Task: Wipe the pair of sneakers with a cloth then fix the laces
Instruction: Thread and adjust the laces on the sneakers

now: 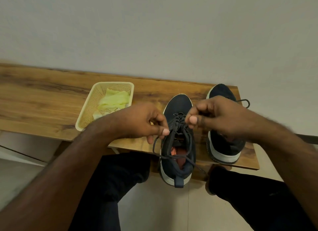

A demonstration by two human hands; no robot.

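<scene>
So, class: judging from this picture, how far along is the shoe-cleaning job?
Wiping looks finished: the yellow cloth lies in the basket, though cleanliness can't be judged. In hand: the left hand and right hand each pinch a lace of the near sneaker. Left: finishing that knot, then the far sneaker, whose lace loop trails loose.

My left hand (146, 122) reaches in from seven o'clock, my right hand (216, 115) from four o'clock; both have fingers curled, thumbs pinching.
</scene>
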